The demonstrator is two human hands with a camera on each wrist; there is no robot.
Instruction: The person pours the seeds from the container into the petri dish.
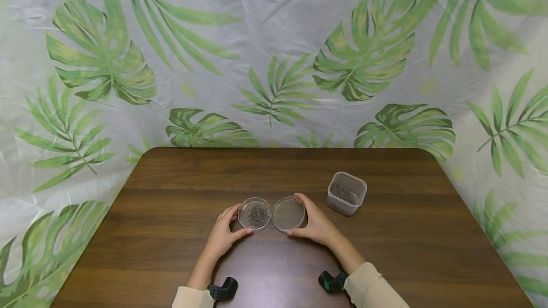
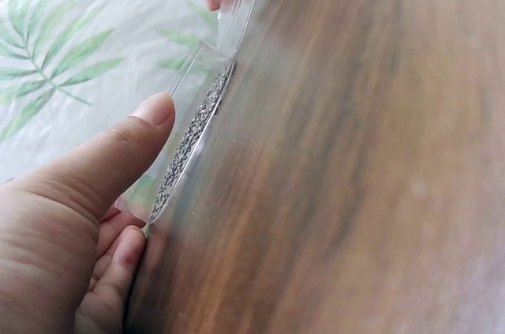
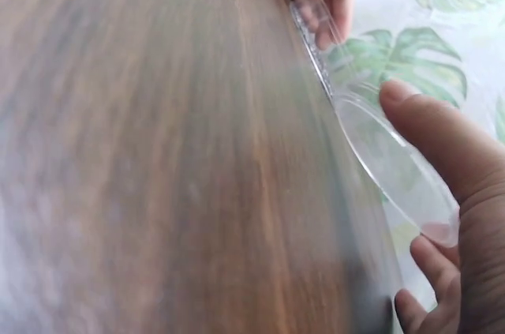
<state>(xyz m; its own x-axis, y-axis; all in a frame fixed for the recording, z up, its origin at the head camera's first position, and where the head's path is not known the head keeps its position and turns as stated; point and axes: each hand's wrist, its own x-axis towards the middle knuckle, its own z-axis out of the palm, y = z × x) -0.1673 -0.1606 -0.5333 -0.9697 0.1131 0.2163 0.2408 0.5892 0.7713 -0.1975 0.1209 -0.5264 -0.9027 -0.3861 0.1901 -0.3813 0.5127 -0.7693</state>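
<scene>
A clear petri dish (image 1: 255,214) with a layer of dark grey granules stands on the table, left of centre. My left hand (image 1: 223,233) holds it by the rim, thumb on the near side and fingers around the far left side. The granules (image 2: 193,136) lie along its bottom in the left wrist view. Right beside it, rims touching or nearly so, is a clear petri dish lid (image 1: 288,214) with nothing in it. My right hand (image 1: 316,222) grips this lid between thumb and fingers. In the right wrist view the lid (image 3: 387,160) looks slightly tilted.
A clear square plastic tub (image 1: 347,193) with similar dark granules at its bottom stands to the right, beyond my right hand. Both sit on a brown wooden table (image 1: 171,179). A leaf-patterned curtain (image 1: 274,27) hangs behind the table's far edge.
</scene>
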